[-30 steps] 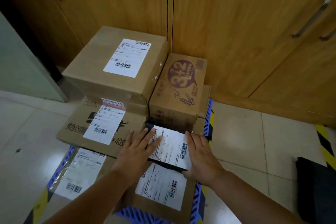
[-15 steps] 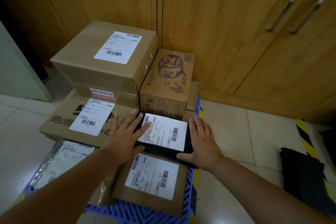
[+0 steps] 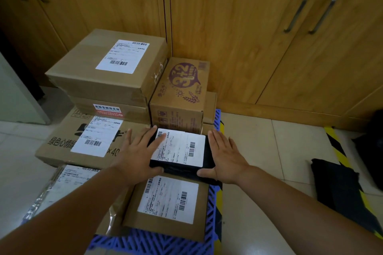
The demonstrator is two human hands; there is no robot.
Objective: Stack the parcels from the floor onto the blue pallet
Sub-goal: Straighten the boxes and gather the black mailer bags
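Note:
A black parcel (image 3: pixel 208 155) with a white label lies on the stack over the blue pallet (image 3: pixel 145 243), in front of a purple-printed carton (image 3: pixel 182 93). My left hand (image 3: pixel 137 151) lies flat on its left side, fingers straight, thumb at the front edge. My right hand (image 3: pixel 224 156) presses its right side the same way. Below it sits a flat brown parcel (image 3: pixel 165 203). A large carton (image 3: pixel 112 68) tops the left stack, above a wide flat carton (image 3: pixel 83 141). A clear-wrapped parcel (image 3: pixel 62 184) lies front left.
Wooden cupboard doors (image 3: pixel 248 37) stand close behind the pallet. On the tiled floor to the right lies a black soft parcel (image 3: pixel 339 188) across yellow-black hazard tape (image 3: pixel 339 149). A pale panel (image 3: pixel 16 93) stands at the left.
Both hands have settled the black parcel flatter against the purple-printed carton, and my thumbs now sit at its front edge. The view has shifted slightly.

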